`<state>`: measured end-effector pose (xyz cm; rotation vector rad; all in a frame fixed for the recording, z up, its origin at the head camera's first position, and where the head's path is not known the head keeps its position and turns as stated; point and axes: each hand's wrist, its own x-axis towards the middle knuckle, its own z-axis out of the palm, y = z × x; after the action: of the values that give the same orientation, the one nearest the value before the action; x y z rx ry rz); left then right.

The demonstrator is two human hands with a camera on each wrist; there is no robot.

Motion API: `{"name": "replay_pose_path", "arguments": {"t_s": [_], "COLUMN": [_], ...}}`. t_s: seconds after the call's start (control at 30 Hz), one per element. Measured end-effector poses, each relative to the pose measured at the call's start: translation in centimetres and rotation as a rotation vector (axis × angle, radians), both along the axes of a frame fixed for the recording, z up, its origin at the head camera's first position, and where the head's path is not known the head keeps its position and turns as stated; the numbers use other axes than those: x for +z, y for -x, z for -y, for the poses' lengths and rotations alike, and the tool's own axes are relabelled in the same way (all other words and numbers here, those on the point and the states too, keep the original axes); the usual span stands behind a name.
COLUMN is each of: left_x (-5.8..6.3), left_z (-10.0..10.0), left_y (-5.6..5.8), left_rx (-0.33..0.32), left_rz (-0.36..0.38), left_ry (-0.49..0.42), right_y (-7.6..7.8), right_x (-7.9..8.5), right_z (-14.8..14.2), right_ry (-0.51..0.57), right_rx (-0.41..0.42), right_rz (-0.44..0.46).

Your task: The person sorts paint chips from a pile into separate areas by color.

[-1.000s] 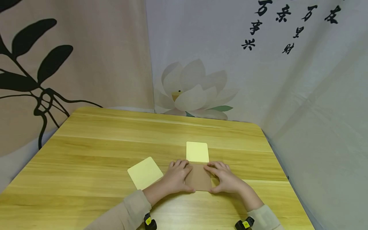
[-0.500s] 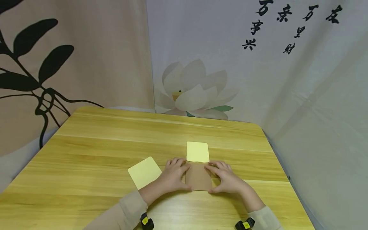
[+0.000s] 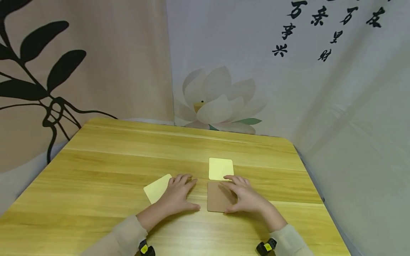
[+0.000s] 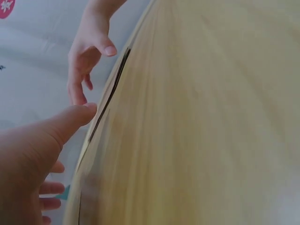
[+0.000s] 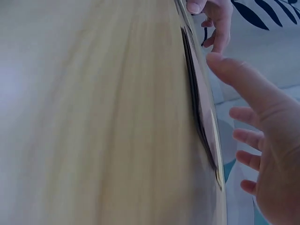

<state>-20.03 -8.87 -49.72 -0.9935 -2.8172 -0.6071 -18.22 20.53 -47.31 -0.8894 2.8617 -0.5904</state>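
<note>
A flat brown square board (image 3: 217,201) with rounded corners lies near the front middle of the table; the right wrist view shows dark layered edges (image 5: 196,98) on it. My right hand (image 3: 248,199) is over its right side, thumb and fingers apart and reaching across the board. To the left, my left hand (image 3: 174,197) is away from the brown board, fingers spread, with nothing in it. It overlaps a tilted yellow square (image 3: 156,187), hiding that square's lower right part. Another yellow square (image 3: 221,168) lies just behind the brown board.
The wooden table (image 3: 128,142) has a light, striped grain. Behind it hangs a pale curtain (image 3: 288,89) with a printed lotus and black characters, and at the left a beige curtain (image 3: 128,64) with dark leaves.
My left hand has moved left, off the brown board's left edge and over the tilted yellow square. My right hand has shifted slightly left over the brown board.
</note>
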Motion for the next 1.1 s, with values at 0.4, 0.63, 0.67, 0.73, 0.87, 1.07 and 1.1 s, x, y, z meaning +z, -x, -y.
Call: {"name": "replay_pose_path", "arguments": {"t_s": [0.4,0.63,0.67,0.73,0.87,1.07,1.1], "left_x": [-0.4,-0.7,-0.7,-0.7,-0.9,-1.2,-1.2], "left_z": [4.1,6.5,6.8,7.3,8.2,9.4,9.6], "left_y": [-0.5,-0.9,-1.0,-1.1,-1.4,-2.1,-2.2], "left_rx": [0.104,0.152,0.161,0.176,0.199,0.233,0.238], "left_rz": [0.009,-0.039,-0.042,-0.043,-0.042,-0.014,-0.01], "left_ry": [0.003,0.002,0.0,0.0,-0.004,-0.016,-0.019], "right_y": [1.8,3.0,3.2,3.5,4.1,5.0,5.2], "right_x": [0.7,0.5,0.5,0.4,0.4,0.0,-0.1], "right_z": [4.3,7.0,7.3,8.1,9.5,11.1,11.4], "right_ry": [-0.046,-0.05,-0.054,-0.058,-0.072,-0.095,-0.097], "right_rx": [0.104,0.174,0.182,0.193,0.207,0.239,0.244], "right_rz": [-0.014,-0.02,-0.02,-0.013,0.002,0.008,0.006]}}
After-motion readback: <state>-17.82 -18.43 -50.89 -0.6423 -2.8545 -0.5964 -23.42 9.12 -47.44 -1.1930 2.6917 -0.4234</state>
